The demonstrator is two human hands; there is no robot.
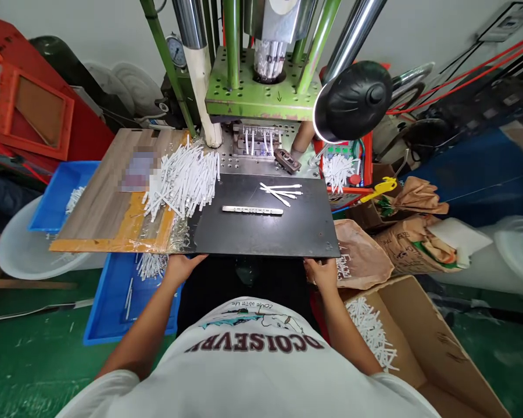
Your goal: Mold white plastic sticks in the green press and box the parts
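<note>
There are two hands [182, 269] [323, 274], one metal bar [253, 210], one lamp [353, 101].

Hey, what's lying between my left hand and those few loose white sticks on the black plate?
The head view shows a pale notched bar between them, with bare black plate around it.

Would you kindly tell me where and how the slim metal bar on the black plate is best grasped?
Probably pinch the slim metal bar across its long edges at mid-length, coming from above on the person's near side: it lies flat, long and narrow, running left to right, with the loose white sticks beyond it.
</note>
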